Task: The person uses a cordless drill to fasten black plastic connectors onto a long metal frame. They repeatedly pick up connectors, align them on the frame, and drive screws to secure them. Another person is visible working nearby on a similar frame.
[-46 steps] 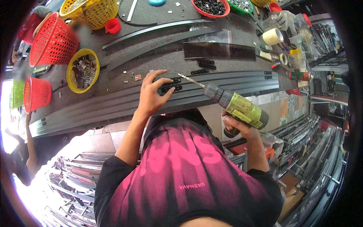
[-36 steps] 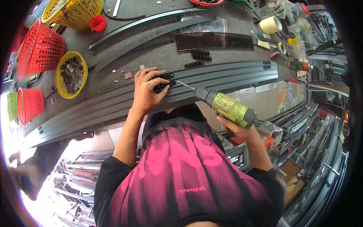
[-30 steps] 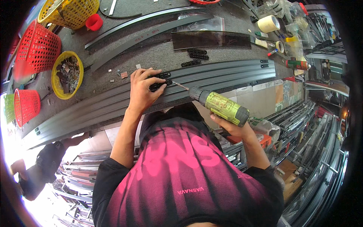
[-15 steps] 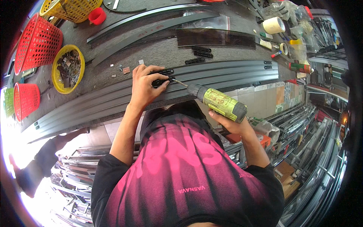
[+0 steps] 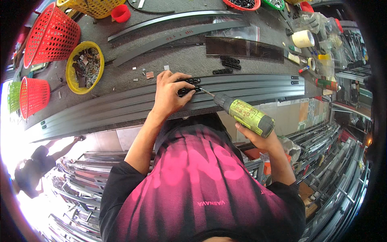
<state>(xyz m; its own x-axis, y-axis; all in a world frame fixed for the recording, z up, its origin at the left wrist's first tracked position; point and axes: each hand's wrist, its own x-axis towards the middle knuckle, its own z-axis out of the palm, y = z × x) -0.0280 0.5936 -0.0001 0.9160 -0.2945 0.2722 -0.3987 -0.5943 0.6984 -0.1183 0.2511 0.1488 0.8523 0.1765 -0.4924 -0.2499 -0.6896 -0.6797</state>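
My left hand is closed, with thumb and fingers pinching a small black plastic fitting on a long dark grey metal profile. A second black fitting lies just beyond it. My right hand grips a yellow-green cordless drill from below. Its thin bit reaches left, and the tip meets the pinched fitting beside my left fingertips. Part of that fitting is hidden under the fingers. Another pair of black fittings sits at the profile's right end.
Beyond the profile lie loose black fittings, a dark flat strip and a long grey strip. A yellow basket of scraps and red baskets stand left. Tape rolls are at right. Another person is at lower left.
The view has shifted, so the bench contents appear further right. Both hands keep the fitting and drill in the same arrangement. The person at lower left now has an arm stretched toward the profile.
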